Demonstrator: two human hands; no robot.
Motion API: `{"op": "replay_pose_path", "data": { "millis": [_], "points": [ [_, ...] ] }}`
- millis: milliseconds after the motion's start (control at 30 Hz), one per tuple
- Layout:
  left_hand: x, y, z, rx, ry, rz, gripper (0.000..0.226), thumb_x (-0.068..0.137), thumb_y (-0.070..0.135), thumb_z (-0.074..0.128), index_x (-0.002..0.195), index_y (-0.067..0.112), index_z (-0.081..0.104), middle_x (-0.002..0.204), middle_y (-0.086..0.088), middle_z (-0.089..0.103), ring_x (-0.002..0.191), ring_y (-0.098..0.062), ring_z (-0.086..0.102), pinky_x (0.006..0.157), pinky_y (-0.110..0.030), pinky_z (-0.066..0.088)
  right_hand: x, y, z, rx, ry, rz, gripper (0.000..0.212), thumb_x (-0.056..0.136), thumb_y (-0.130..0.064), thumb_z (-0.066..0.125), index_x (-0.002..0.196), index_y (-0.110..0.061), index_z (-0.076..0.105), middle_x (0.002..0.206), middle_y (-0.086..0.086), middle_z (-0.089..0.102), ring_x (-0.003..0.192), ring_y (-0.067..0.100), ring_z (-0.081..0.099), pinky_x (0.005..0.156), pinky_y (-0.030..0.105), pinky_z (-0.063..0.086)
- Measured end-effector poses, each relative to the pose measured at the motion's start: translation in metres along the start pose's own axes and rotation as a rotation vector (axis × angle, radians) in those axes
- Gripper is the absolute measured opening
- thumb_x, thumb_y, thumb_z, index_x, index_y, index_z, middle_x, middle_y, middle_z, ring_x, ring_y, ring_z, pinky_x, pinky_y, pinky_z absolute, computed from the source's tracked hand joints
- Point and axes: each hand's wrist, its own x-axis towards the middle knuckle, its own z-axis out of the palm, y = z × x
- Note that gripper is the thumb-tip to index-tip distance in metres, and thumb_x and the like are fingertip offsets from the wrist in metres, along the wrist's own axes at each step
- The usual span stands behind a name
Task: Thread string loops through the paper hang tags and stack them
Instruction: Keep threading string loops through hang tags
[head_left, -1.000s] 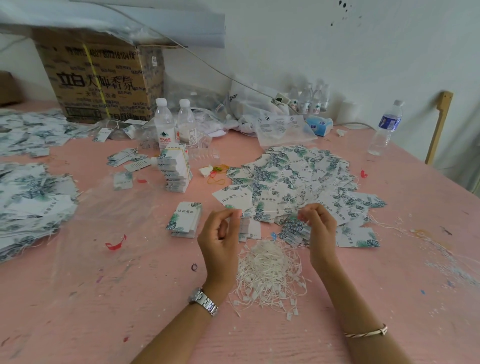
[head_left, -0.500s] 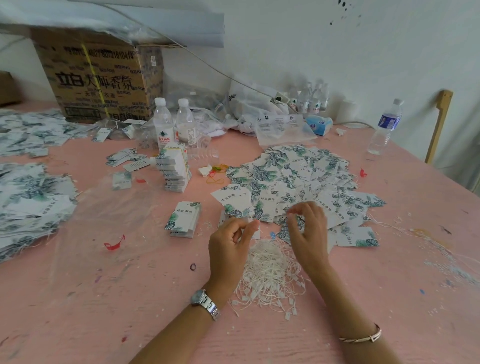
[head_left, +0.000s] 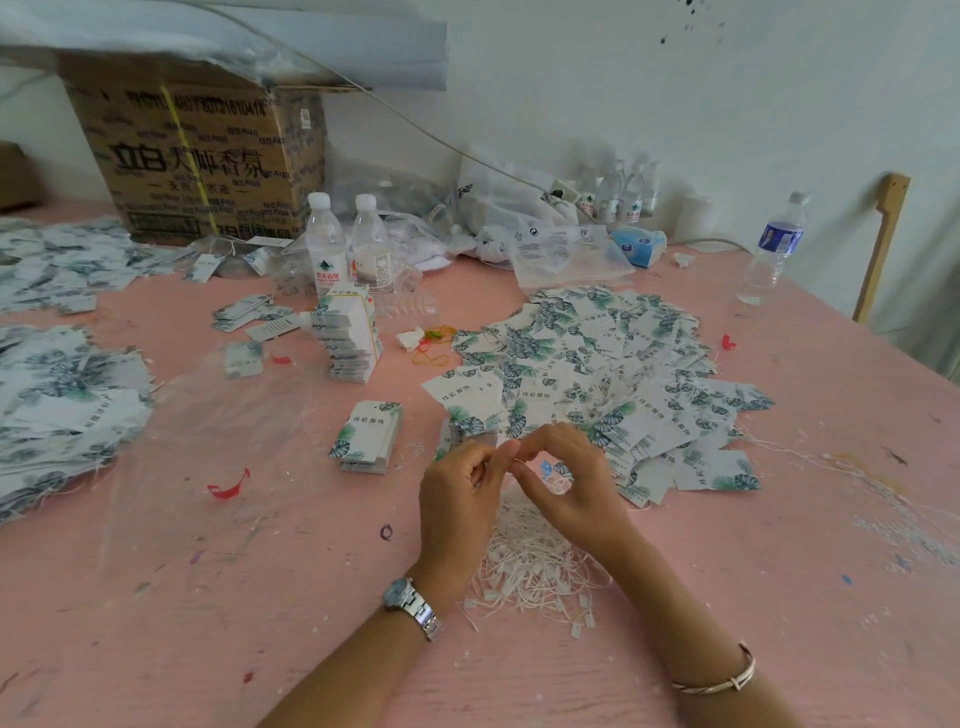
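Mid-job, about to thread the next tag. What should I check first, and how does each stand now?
1. String loop pinched between left hand and right hand: ok.
2. Loop clear of the string pile beneath: cannot tell.
3. Tag held for threading: not ok, none visible in either hand.
4. Loose tags spread just beyond the hands: ok.
5. Small tag stack neat, left of the hands: ok.

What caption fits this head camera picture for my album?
Left hand and right hand pinch a white string over the string pile, beside leaf-print tags.
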Motion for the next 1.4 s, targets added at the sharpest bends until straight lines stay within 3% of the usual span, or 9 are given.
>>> {"op": "replay_pose_path", "data": {
  "millis": [167,233,333,467,600,800,1000,1133,1400],
  "points": [
    [0.001,0.003,-0.002,0.052,-0.013,0.014,0.038,0.095,0.041,0.061,0.063,0.021,0.055,0.051,0.014,0.034,0.047,-0.007,0.032,0.045,-0.028,0.029,0.003,0.000,-0.002,0.063,0.010,0.045,0.005,0.088,-0.010,0.072,0.084,-0.007,0.072,0.082,-0.003,0.068,0.082,0.017,0.062,0.077,0.035,0.047],
    [0.001,0.006,-0.005,0.115,0.014,0.047,0.033,0.094,0.040,0.063,0.067,0.022,0.058,0.055,0.018,0.035,0.049,-0.004,0.037,0.048,-0.017,0.027,0.002,-0.001,-0.001,0.152,0.030,0.108,0.007,0.088,-0.004,0.071,0.084,-0.009,0.071,0.078,-0.005,0.067,0.078,0.014,0.061,0.074,0.029,0.045],
    [0.004,0.005,-0.009,0.279,0.151,0.128,0.025,0.091,0.044,0.067,0.086,0.019,0.067,0.078,0.019,0.050,0.068,0.001,0.045,0.058,-0.006,0.033,0.004,-0.001,-0.004,0.453,0.076,0.269,0.007,0.091,0.001,0.067,0.087,-0.005,0.067,0.076,0.003,0.066,0.072,0.016,0.059,0.071,0.028,0.049],
    [0.015,-0.004,-0.015,0.629,0.185,0.269,0.036,0.087,0.042,0.074,0.116,0.020,0.073,0.102,-0.005,0.059,0.089,-0.019,0.048,0.070,-0.028,0.044,0.008,0.002,-0.013,0.834,0.109,0.440,0.004,0.090,-0.007,0.065,0.087,-0.006,0.062,0.068,0.004,0.055,0.060,0.015,0.050,0.062,0.025,0.044],
    [0.020,-0.005,-0.022,0.830,0.097,0.307,0.032,0.085,0.034,0.079,0.115,0.023,0.075,0.110,-0.004,0.063,0.089,-0.023,0.045,0.067,-0.035,0.042,0.010,0.006,-0.016,1.024,0.136,0.579,0.007,0.084,-0.009,0.063,0.080,-0.012,0.059,0.060,-0.002,0.037,0.049,0.008,0.027,0.046,0.019,0.026],
    [0.022,-0.009,-0.028,0.774,0.071,0.295,0.032,0.074,0.005,0.087,0.100,0.021,0.080,0.103,-0.004,0.065,0.086,-0.027,0.053,0.063,-0.034,0.037,0.011,0.007,-0.021,1.023,0.152,0.621,0.010,0.087,-0.012,0.064,0.078,-0.016,0.059,0.057,-0.007,0.031,0.046,0.006,0.021,0.039,0.016,0.021],
    [0.026,-0.011,-0.028,0.726,0.057,0.351,0.032,0.074,0.006,0.087,0.100,0.023,0.079,0.111,0.004,0.072,0.095,-0.026,0.060,0.071,-0.035,0.034,0.010,0.008,-0.020,1.046,0.132,0.629,0.013,0.088,-0.011,0.063,0.076,-0.017,0.062,0.059,-0.006,0.031,0.045,0.005,0.023,0.037,0.015,0.024],
    [0.028,-0.013,-0.028,0.626,0.093,0.361,0.030,0.071,0.009,0.089,0.097,0.022,0.080,0.100,0.009,0.076,0.092,-0.025,0.064,0.075,-0.031,0.027,0.011,0.007,-0.019,1.033,0.126,0.636,0.012,0.084,-0.014,0.066,0.073,-0.019,0.063,0.058,-0.005,0.030,0.044,0.006,0.022,0.037,0.015,0.024],
    [0.025,-0.015,-0.028,0.440,0.104,0.160,0.020,0.077,0.019,0.085,0.095,0.026,0.081,0.097,0.013,0.076,0.094,-0.011,0.057,0.080,-0.028,0.025,0.011,0.008,-0.019,1.015,0.117,0.642,0.013,0.083,-0.015,0.066,0.072,-0.021,0.063,0.058,-0.005,0.030,0.045,0.007,0.022,0.038,0.016,0.023]
  ]
}}
